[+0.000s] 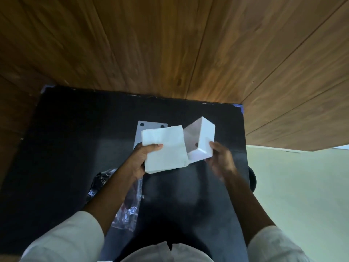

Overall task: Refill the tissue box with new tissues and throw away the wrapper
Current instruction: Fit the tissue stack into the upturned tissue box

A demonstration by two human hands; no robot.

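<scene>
The left hand (140, 159) is pinching the soft, light white tissue stack (164, 149) by its edge while the right hand (220, 160) is gripping the stiff white open box (203, 140).

The tissue stack (164, 148) and tissue box (203, 140) are plain white. The tabletop (75, 148) is black, the wall panelling (170, 44) brown woodgrain. The wrapper (128, 210) is clear with print.

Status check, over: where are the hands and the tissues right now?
Left hand grips tissue stack. Right hand holds open white box, tilted. Wrapper on black table, lid plate behind. Nothing blocking.
</scene>
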